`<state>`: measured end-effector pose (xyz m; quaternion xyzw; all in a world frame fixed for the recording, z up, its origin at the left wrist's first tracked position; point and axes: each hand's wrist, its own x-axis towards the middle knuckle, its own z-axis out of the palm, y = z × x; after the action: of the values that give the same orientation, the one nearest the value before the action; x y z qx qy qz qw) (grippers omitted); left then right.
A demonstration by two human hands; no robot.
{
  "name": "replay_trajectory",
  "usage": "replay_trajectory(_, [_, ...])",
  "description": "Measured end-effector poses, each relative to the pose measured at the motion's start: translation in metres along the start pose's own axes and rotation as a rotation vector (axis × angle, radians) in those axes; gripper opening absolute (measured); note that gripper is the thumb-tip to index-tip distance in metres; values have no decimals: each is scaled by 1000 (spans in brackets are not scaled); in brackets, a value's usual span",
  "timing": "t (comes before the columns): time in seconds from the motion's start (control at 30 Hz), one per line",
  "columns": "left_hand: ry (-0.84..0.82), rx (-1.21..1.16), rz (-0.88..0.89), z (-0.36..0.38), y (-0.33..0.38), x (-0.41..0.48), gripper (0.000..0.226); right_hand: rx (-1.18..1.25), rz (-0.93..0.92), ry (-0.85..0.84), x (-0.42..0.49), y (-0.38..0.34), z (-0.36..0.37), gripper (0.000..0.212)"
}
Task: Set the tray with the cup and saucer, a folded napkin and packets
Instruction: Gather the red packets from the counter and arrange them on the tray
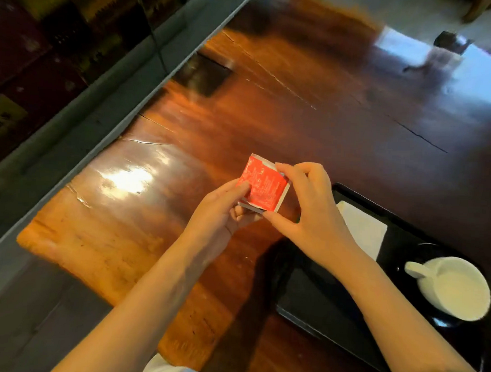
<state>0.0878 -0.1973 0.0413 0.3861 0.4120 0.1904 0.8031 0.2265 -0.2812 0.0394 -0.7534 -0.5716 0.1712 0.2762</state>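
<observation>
Both hands hold a small stack of red packets with white edges above the wooden table, left of the tray. My left hand grips the stack from below and the left. My right hand pinches its right edge between thumb and fingers. The black tray lies at the lower right. On it a white folded napkin lies near the far corner. A white cup, handle turned left, stands on a dark saucer at the tray's right side.
The glossy brown wooden table has cracks and a dark square recess at the back. Its left edge runs along a grey ledge. A small dark object, blurred, stands far back right.
</observation>
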Motion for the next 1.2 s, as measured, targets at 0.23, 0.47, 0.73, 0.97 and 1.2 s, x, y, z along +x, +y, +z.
replay_trajectory(0.23, [-133, 170, 4, 58, -29, -26, 20, 109, 164, -14, -69, 15, -44, 72])
replay_trajectory(0.47, [-273, 648, 406, 110, -85, -46, 20, 1052, 963, -20, -143, 43, -71, 65])
replay_trajectory(0.73, [-472, 936, 586, 137, -136, -50, 24, 1401, 884, 41, -210, 91, -75, 28])
replay_trajectory(0.97, [-448, 504, -16, 147, -168, -65, 58, 1022, 948, 220, -234, 113, -52, 47])
replay_trajectory(1.2, [-330, 534, -56, 145, -204, -55, 59, 950, 964, 223, -245, 135, -23, 42])
